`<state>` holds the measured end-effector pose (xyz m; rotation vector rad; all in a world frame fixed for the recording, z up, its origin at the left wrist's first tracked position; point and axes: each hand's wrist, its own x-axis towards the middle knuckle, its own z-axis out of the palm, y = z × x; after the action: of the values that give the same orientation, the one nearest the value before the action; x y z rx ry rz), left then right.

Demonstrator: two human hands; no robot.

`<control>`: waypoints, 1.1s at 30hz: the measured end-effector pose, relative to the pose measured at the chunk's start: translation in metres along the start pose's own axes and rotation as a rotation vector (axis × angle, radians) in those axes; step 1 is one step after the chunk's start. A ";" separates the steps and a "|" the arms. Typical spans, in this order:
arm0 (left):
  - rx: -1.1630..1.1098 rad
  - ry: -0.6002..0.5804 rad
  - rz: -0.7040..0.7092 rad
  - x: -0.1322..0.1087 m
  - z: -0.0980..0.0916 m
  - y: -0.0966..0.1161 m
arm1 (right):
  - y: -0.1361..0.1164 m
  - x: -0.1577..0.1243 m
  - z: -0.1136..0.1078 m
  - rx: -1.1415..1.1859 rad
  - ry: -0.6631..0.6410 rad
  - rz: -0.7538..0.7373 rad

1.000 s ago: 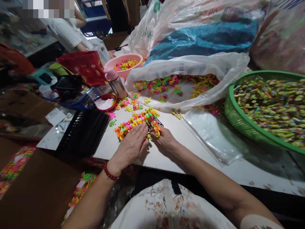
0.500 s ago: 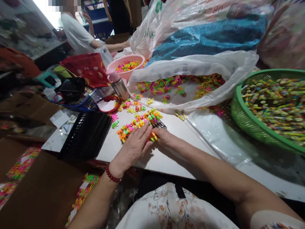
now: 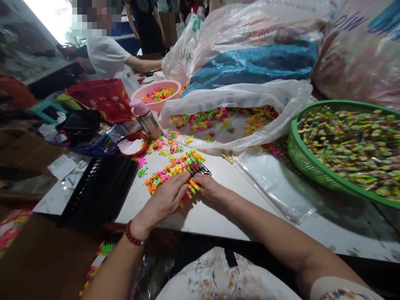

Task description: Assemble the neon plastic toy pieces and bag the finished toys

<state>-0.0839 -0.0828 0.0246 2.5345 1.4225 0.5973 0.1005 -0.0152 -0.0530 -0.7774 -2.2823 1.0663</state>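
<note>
A black plastic grid rack (image 3: pixel 201 168) lies on the white table, covered with rows of small bright plastic toys (image 3: pixel 171 168) in orange, yellow, pink and green. My left hand (image 3: pixel 165 193) rests across the toys from the near side, its fingers stretched out and close together. It wears a red bead bracelet. At the rack's right end, my right hand (image 3: pixel 208 187) is closed on the rack's edge, with orange and yellow toys by the fingertips. The rack's underside and part of its near side are hidden by my hands.
Stacked black racks (image 3: pixel 98 187) lie left. Loose toys (image 3: pixel 165 146), a flask (image 3: pixel 146 118) and a red dish (image 3: pixel 134 143) sit behind. An open white sack (image 3: pixel 225 139), clear bags (image 3: pixel 275 183) and a green basket (image 3: pixel 293 146) stand around. Another person (image 3: pixel 108 52) works at back left.
My left hand has slid down toward the near side of the toys, showing more of them on top. My right hand stays at the rack's right end. The view has shifted slightly.
</note>
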 end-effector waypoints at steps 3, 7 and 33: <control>-0.086 -0.038 -0.048 0.014 -0.007 -0.003 | 0.000 0.000 -0.001 0.015 0.006 0.001; 0.044 -0.026 -0.127 0.028 -0.005 -0.002 | 0.002 -0.001 0.002 0.027 0.037 -0.018; 0.509 0.132 0.095 0.005 0.028 0.014 | 0.048 -0.014 -0.089 -0.977 0.314 0.481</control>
<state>-0.0590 -0.0848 0.0054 3.0125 1.6866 0.4691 0.1810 0.0464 -0.0438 -1.7757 -2.3055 -0.1254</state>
